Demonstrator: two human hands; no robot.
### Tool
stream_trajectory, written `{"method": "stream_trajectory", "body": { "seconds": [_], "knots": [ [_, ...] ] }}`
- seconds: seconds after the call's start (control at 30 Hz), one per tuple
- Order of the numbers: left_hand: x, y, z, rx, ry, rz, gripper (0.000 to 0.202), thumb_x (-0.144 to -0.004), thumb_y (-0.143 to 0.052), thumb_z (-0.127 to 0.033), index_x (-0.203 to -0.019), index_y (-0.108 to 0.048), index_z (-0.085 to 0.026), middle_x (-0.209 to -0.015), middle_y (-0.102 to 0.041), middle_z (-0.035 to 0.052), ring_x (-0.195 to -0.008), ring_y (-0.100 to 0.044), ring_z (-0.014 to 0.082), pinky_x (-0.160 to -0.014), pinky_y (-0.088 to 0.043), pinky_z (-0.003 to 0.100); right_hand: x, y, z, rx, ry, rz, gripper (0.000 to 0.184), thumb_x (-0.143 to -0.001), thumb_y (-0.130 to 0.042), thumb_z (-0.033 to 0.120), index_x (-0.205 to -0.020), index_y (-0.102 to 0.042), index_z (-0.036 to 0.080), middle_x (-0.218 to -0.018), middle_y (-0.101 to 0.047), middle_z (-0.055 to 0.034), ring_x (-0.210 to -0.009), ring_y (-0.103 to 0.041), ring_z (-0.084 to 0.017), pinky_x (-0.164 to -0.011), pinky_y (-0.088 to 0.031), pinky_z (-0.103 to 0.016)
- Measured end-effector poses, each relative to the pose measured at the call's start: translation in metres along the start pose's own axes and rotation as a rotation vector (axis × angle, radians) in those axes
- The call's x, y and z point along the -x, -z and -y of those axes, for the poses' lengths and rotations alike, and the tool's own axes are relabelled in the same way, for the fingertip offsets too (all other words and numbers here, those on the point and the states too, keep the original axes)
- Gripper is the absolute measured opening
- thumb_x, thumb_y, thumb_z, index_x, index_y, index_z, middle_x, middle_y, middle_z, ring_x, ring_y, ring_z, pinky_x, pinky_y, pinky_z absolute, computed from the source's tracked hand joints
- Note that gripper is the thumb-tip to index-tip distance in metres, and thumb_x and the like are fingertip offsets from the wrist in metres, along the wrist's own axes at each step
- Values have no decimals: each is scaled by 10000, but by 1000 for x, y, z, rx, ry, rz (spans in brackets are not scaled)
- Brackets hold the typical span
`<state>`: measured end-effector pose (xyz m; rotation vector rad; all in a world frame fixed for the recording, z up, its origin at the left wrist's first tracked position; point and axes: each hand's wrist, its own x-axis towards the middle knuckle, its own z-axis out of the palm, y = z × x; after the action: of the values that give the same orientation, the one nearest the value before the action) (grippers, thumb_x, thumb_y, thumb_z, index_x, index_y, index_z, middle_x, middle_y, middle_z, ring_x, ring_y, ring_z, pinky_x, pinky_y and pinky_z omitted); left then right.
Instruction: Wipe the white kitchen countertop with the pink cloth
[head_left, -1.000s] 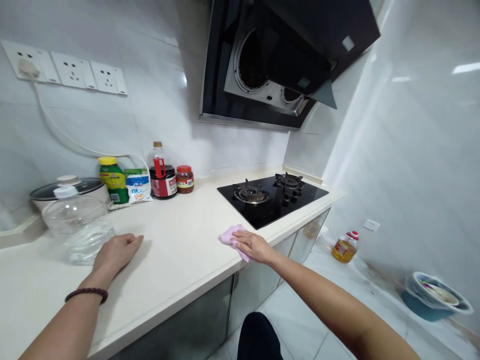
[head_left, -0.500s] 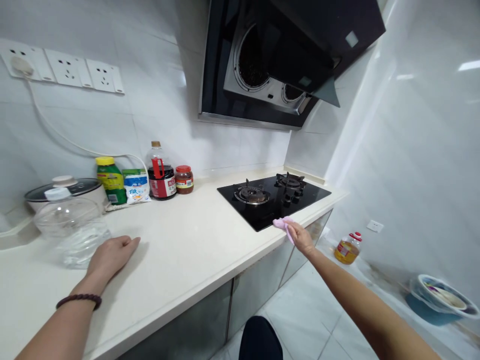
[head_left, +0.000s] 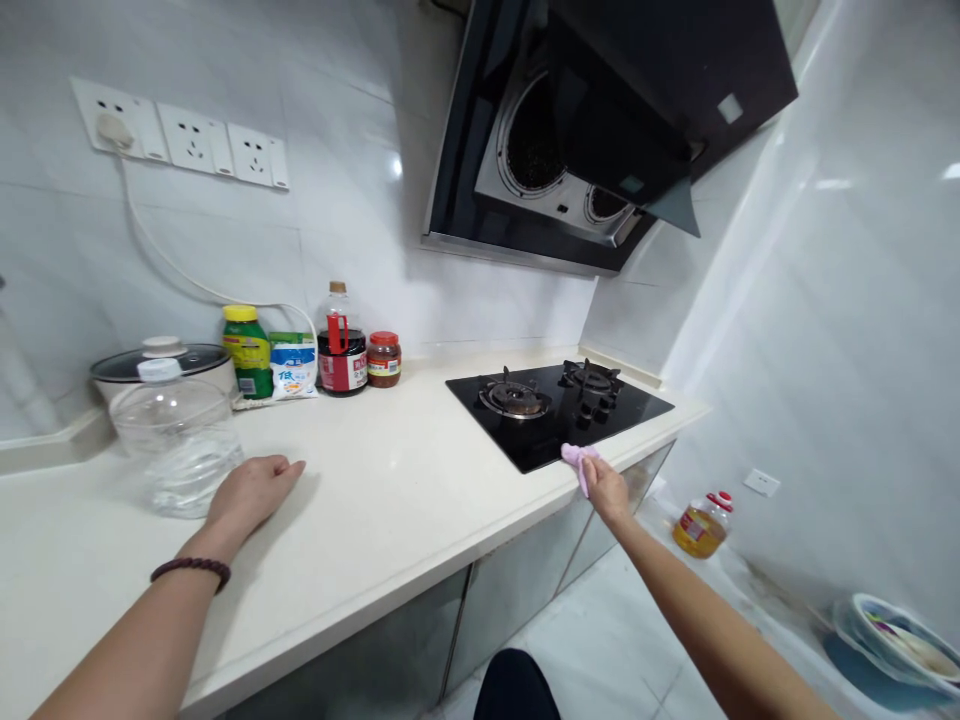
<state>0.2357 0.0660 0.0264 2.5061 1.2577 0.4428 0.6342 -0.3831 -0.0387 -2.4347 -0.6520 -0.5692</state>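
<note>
My right hand [head_left: 606,490] is closed on a pink cloth [head_left: 577,458] at the front edge of the black gas hob [head_left: 551,430]. Part of the cloth lies on the glass and part hangs down by the fingers. My left hand [head_left: 253,492], with a dark beaded bracelet on the wrist, is curled into a loose fist at the white countertop [head_left: 375,500]. No object shows in that fist. Just beyond it stands a large clear plastic bottle [head_left: 184,445] with a white cap.
A lidded pot [head_left: 101,375], green jar [head_left: 247,355], white packet [head_left: 294,368], dark red-handled jar [head_left: 343,365] and red-lidded jar [head_left: 384,362] line the wall. A range hood [head_left: 525,220] overhangs the hob. On the floor are an oil bottle [head_left: 701,530] and a tub [head_left: 874,660].
The view has swung slightly left, so the counter things appear farther right. My right hand keeps the cloth at the hob's front edge, and my left hand stays curled beside the bottle.
</note>
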Motion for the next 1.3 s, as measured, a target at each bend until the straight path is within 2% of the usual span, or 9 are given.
{"method": "stream_trajectory", "body": {
  "seconds": [0.1, 0.23, 0.43, 0.53, 0.6, 0.7, 0.93, 1.07, 1.3],
  "knots": [
    [-1, -2, 0, 0, -23, -10, 417, -861, -426, -528, -622, -584, -225, -712, -653, 55, -741, -604, 243, -613, -359, 285, 29, -11, 34, -117, 102, -34, 558, -972, -296, 535, -824, -721, 207, -817, -721, -101, -766, -651, -237, -710, -456, -304],
    [0, -4, 4, -4, -24, -26, 426, -884, -393, -509, -634, -591, -226, -735, -663, 67, -754, -611, 251, -608, -357, 289, 45, -16, 82, -434, 61, 42, 624, -935, -316, 680, -627, -596, 215, -562, -592, -26, -573, -541, -188, -565, -389, -275],
    [4, -1, 3, 29, -20, -40, 417, -895, -404, -495, -618, -562, -226, -708, -661, 63, -747, -615, 249, -600, -351, 280, 37, -4, 135, -952, -110, 140, 694, -866, -336, 810, -706, -617, 196, -642, -642, -51, -629, -587, -209, -601, -480, -313],
    [6, 1, 0, 41, -25, -39, 409, -896, -408, -487, -612, -543, -225, -673, -648, 58, -722, -616, 243, -584, -338, 277, 49, -6, 154, -733, 184, 317, 707, -905, -331, 764, -1037, -719, 188, -1086, -729, -126, -1027, -651, -295, -908, -503, -421],
    [8, 1, -2, 41, -33, -32, 406, -894, -415, -489, -612, -535, -223, -659, -643, 51, -710, -617, 236, -577, -332, 273, 59, -9, 165, -479, 444, 522, 682, -940, -342, 705, -1343, -618, 230, -1453, -546, -107, -1356, -461, -315, -1130, -331, -478],
    [9, 1, -5, 20, -42, -22, 408, -900, -410, -491, -620, -536, -222, -677, -651, 45, -720, -617, 230, -584, -330, 271, 60, -12, 178, -198, 652, 754, 673, -986, -303, 638, -1559, -341, 289, -1644, -231, -37, -1517, -161, -289, -1219, -119, -495],
    [5, -4, -8, -8, -72, -18, 417, -910, -399, -503, -643, -549, -220, -702, -662, 47, -730, -619, 226, -595, -324, 273, 3, -40, 217, -18, 603, 829, 622, -1016, -187, 610, -1588, -179, 368, -1666, -131, 14, -1533, -17, -292, -1184, 34, -605],
    [4, -4, -6, -7, -40, 3, 406, -908, -404, -494, -645, -554, -223, -696, -664, 44, -730, -624, 223, -581, -321, 269, -22, -65, 244, 34, 514, 799, 633, -1021, -79, 595, -1596, -159, 343, -1669, -113, 6, -1534, 1, -274, -1191, -3, -588],
    [13, 3, -3, 4, -32, -44, 378, -904, -415, -458, -669, -596, -224, -788, -698, 71, -789, -636, 234, -605, -341, 269, -14, -61, 255, 32, 548, 768, 601, -1044, -122, 474, -1598, -210, 257, -1666, -133, -29, -1532, -63, -256, -1216, -102, -513]
  ]
}}
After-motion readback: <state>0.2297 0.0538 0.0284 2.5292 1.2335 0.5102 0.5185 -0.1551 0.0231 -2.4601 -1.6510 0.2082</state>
